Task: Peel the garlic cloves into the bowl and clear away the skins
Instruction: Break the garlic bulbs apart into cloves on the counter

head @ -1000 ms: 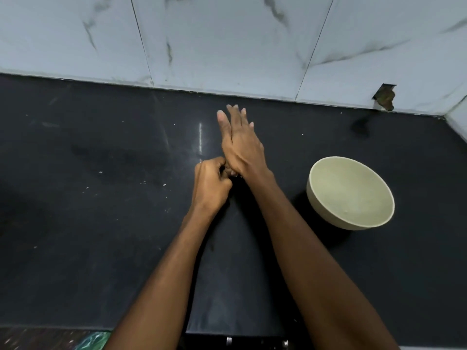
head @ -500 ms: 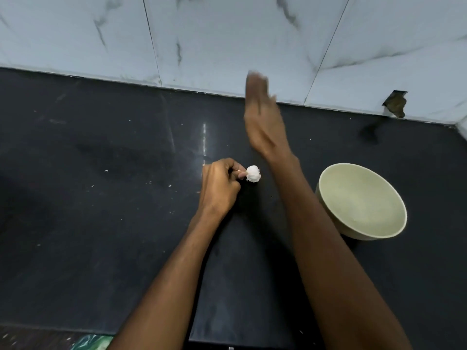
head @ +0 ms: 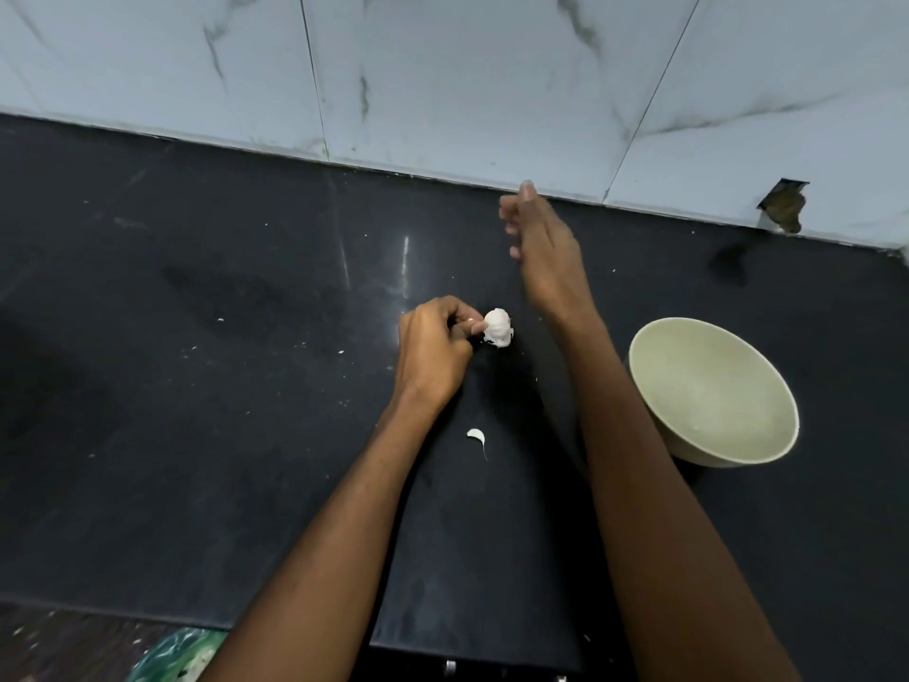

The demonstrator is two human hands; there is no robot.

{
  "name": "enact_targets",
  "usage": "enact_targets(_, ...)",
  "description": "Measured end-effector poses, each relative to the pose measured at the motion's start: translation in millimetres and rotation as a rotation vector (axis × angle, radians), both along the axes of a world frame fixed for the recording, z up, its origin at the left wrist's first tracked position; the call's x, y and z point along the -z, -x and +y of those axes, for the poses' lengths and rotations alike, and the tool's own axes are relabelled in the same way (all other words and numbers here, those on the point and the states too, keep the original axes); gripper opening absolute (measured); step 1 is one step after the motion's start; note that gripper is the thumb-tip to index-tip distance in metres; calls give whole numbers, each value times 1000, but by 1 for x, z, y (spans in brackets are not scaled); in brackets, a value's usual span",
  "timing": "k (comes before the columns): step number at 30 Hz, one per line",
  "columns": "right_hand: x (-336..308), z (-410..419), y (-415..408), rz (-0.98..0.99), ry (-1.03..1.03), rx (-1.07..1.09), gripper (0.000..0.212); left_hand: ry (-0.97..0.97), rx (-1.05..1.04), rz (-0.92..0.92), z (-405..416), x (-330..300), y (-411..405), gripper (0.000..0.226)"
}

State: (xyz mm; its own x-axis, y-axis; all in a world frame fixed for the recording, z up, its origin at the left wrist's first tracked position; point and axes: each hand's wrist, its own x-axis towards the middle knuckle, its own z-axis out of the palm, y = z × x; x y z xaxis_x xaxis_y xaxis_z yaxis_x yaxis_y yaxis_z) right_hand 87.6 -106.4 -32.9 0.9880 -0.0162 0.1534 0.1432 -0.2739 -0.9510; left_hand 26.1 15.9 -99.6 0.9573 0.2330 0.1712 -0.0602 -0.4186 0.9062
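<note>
A black stone counter (head: 206, 435) runs up to a white marble-veined tiled wall (head: 442, 76), and I note pale specks scattered over the dark surface. The garlic bulb (head: 498, 328) sits on the counter near its middle, white and papery, with the left hand (head: 433, 351) curled beside it; that hand's fingers (head: 471, 327) are closed in a pinch on the bulb's left side. One loose garlic clove (head: 476, 437), still in its skin with a thin tail, lies on the counter nearer to me, between the two forearms and apart from the bulb. The right hand (head: 546, 253) is raised beyond the bulb toward the wall, edge-on to the camera and somewhat blurred, fingers loosely spread and holding nothing that I can see. To the right of the right forearm stands a pale green bowl (head: 767, 450), tilted toward me; I cannot make out any cloves inside. A chipped hole (head: 784, 209) shows in the tile at the far right, just above the counter.
</note>
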Motion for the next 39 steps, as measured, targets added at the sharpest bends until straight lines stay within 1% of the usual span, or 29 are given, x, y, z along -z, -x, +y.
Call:
enact_targets(1,2,-4,3,-23,58,-21,37,23,-8,-1,0,0,-1,11)
enact_targets(3,15,-14,9,-107,334,-124,21,69,-37,2,2,0,-2,13)
enact_targets(4,24,-19,12,-127,446,-190,18,90,-58,6,3,1,-3,15)
enact_targets(5,31,-23,16,-95,486,-251,18,103,-74,13,4,1,-4,16)
enact_targets(7,39,-29,22,-1,424,-348,21,114,-82,25,7,1,-4,16)
enact_targets(10,42,-35,21,57,329,-377,25,154,-50,37,9,1,-5,14)
enact_targets(13,45,-36,25,100,175,-317,23,214,17,41,9,0,-6,24)
enact_targets(15,51,-32,28,79,118,-226,19,326,62,48,10,-1,-6,23)
enact_targets(16,53,-31,29,86,71,-217,17,370,85,52,11,-1,-6,23)
enact_targets(18,55,-30,29,113,-14,-268,18,405,117,48,13,-1,-7,25)
enact_targets(19,55,-31,28,125,-46,-289,21,418,127,43,13,-2,-7,30)
enact_targets(22,52,-31,28,162,-202,-308,32,569,139,23,11,-6,-7,69)
enact_targets(23,51,-29,29,157,-247,-290,33,623,128,11,10,-7,-6,71)
enact_targets(24,49,-27,30,148,-282,-270,33,657,110,3,10,-8,-5,65)
enact_targets(26,48,-24,32,122,-300,-257,33,671,80,2,9,-9,-4,41)
enact_targets(27,48,-24,33,108,-286,-260,32,683,75,1,9,-8,-3,33)
enact_targets(28,47,-24,33,97,-262,-258,30,706,78,-4,9,-7,-2,29)
enact_targets(30,46,-25,35,54,-192,-242,24,743,103,-12,9,-5,-2,28)
enact_targets(31,47,-26,36,3,-109,-217,22,744,122,-13,8,-5,-2,28)
enact_targets(33,50,-26,38,-139,135,-147,20,745,154,-1,6,-7,1,29)
enact_targets(34,52,-24,40,-181,212,-125,21,748,156,0,5,-8,2,30)
enact_targets(36,54,-19,43,-197,226,-101,23,757,129,-11,4,-8,4,31)
enact_targets(39,52,-16,47,-253,256,-77,16,765,94,-7,4,-7,3,26)
